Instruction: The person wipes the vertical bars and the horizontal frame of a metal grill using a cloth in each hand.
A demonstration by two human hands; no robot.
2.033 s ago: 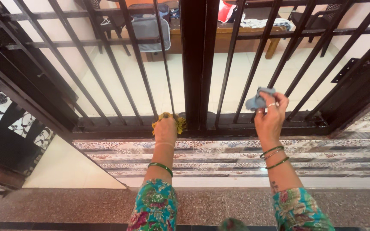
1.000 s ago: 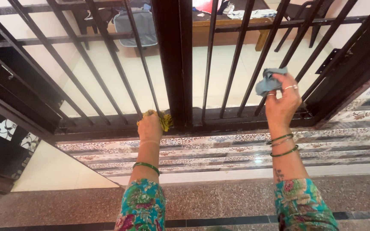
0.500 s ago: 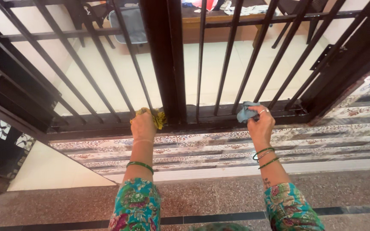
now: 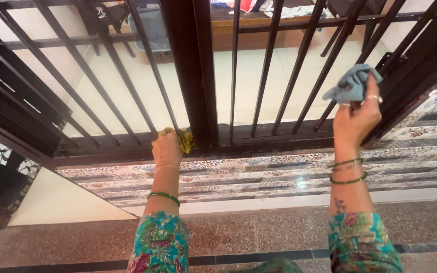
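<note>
My left hand point(image 4: 167, 149) presses a yellow cloth point(image 4: 182, 138) against the bottom rail of a dark metal gate point(image 4: 198, 76), just left of its thick middle post. My right hand point(image 4: 357, 121) is raised and clutches a bunched grey-blue cloth point(image 4: 352, 85) against a slanted bar near the gate's right side. Both arms wear floral sleeves and green bangles.
A patterned tile step point(image 4: 279, 174) runs below the gate, with speckled stone floor point(image 4: 259, 232) nearest me. Behind the bars lie a pale tiled floor, a wooden table point(image 4: 274, 25), a grey bag point(image 4: 153, 30) and chair legs. A dark frame stands at the left.
My right hand rose from the bottom rail up and to the right along a bar with the grey-blue cloth. My left hand stayed on the bottom rail.
</note>
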